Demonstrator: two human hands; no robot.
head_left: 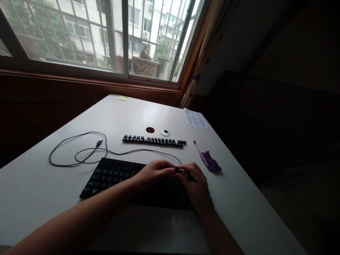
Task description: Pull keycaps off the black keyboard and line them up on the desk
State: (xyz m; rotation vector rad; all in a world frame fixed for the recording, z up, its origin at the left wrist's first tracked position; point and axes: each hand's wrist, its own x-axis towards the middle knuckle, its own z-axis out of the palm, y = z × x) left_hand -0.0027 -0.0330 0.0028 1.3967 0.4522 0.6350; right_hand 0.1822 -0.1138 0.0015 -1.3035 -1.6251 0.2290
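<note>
A black computer keyboard (pixel 111 175) lies in front of me on the white table, its right part mostly under my hands. Over it, a small black keycap (pixel 176 169) is pinched between my fingertips. My left hand (pixel 154 173) grips it from the left with thumb and fingers together. From the right, my right hand (pixel 195 182) closes its thumb and index finger on the same keycap. A small pale spot shows beside the keycap, too small to name. Beyond the keyboard, several loose black keycaps (pixel 155 140) stand in rows.
A thin cable with a USB plug (pixel 99 142) loops at left. At right, a cotton swab (pixel 199 152) rests partly on a purple cloth (pixel 211 162). Behind the keycaps are a round table hole (pixel 150 130) and its white cover (pixel 165 132). A printed sheet (pixel 197 118) lies at the far right edge.
</note>
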